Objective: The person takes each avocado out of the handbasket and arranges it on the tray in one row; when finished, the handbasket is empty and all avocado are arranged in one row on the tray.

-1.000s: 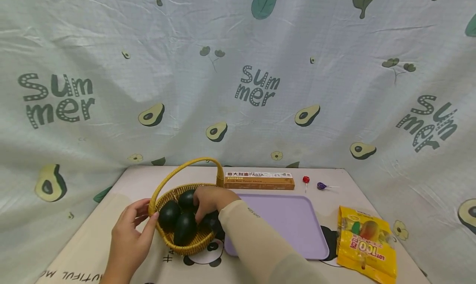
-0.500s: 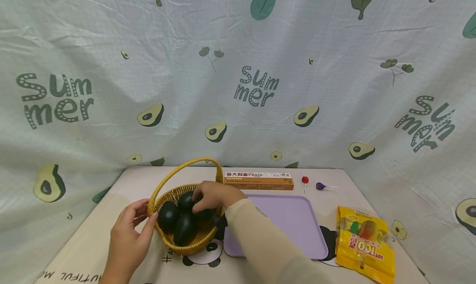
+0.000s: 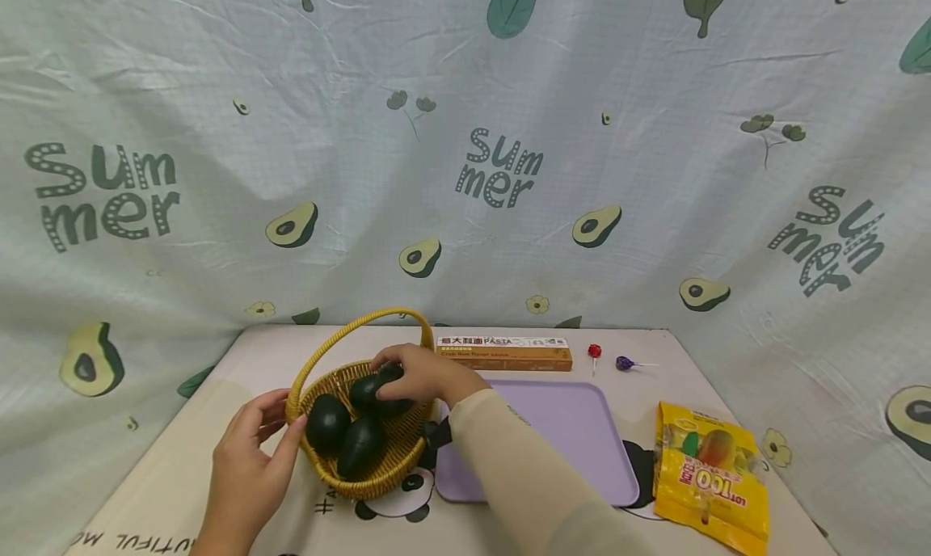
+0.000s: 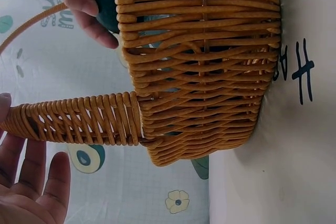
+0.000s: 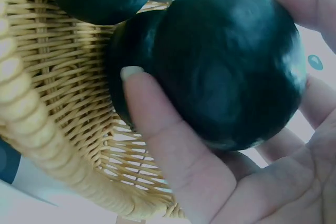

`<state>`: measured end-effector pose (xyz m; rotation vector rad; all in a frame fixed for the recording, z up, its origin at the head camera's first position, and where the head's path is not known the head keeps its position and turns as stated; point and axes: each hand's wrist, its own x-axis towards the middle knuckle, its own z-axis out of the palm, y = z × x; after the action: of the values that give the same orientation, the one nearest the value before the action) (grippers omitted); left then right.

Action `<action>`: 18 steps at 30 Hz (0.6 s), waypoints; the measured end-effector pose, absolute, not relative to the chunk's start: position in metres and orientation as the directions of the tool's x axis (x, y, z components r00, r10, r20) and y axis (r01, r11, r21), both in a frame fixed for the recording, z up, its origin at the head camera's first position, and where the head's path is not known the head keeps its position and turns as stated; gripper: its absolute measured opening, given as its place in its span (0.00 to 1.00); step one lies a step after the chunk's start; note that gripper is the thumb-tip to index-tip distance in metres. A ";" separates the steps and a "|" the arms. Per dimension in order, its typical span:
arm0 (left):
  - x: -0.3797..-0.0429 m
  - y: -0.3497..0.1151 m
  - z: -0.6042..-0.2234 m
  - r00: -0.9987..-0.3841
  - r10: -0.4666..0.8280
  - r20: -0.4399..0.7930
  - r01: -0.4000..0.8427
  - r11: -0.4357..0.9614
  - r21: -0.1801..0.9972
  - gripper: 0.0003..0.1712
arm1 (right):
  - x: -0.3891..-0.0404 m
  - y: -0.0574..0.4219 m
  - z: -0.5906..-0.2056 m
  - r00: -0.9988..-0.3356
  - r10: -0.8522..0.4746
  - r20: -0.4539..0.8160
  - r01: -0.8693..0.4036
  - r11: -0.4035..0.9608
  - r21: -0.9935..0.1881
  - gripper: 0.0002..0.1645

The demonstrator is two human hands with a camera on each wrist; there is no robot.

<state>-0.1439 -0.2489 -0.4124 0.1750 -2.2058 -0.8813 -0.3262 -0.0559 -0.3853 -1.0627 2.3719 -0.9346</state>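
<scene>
A woven yellow basket (image 3: 364, 488) with a tall arched handle (image 3: 329, 348) stands on the table, holding several smooth dark green avocados (image 3: 361, 448). At the handle's near-left foot, my left hand (image 3: 250, 459) pinches it between thumb and fingers; the left wrist view shows the handle (image 4: 79, 119) from the side. My right hand (image 3: 422, 376) reaches in from the right and grips one avocado (image 5: 231, 66) near the basket's far right rim. In the right wrist view, thumb and fingers wrap this avocado while another dark one (image 5: 128, 61) lies partly hidden behind it.
Right of the basket lies a flat lilac tray (image 3: 563, 443), partly under the right sleeve (image 3: 531, 475). Behind it sits a pasta box (image 3: 505, 354), with a red lollipop (image 3: 594, 351) and a purple lollipop (image 3: 625, 363) alongside. A yellow candy bag (image 3: 713, 475) lies far right.
My right hand has risen slightly up and back inside the basket, now with an avocado in its grip. My left hand stays at the handle.
</scene>
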 end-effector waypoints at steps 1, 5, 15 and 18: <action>-0.144 -0.249 -0.412 -0.717 -0.373 0.588 0.135 0.755 0.642 0.24 | -0.326 -0.055 -0.386 -0.645 -0.762 -0.063 -0.505 0.487 -0.713 0.26; -0.144 -0.248 -0.412 -0.726 -0.375 0.577 0.121 0.756 0.644 0.24 | -0.325 -0.054 -0.387 -0.662 -0.747 -0.061 -0.487 0.490 -0.723 0.27; -0.145 -0.249 -0.413 -0.717 -0.381 0.584 0.126 0.753 0.646 0.25 | -0.320 -0.048 -0.389 -0.684 -0.729 -0.034 -0.462 0.469 -0.753 0.34; -0.145 -0.249 -0.413 -0.723 -0.383 0.575 0.118 0.751 0.649 0.25 | -0.317 -0.046 -0.390 -0.681 -0.732 -0.026 -0.395 0.397 -0.828 0.33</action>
<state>-0.1453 -0.2485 -0.4126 0.1979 -2.2180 -0.8851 -0.3172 -0.0456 -0.3901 -0.9713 2.2720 -1.1904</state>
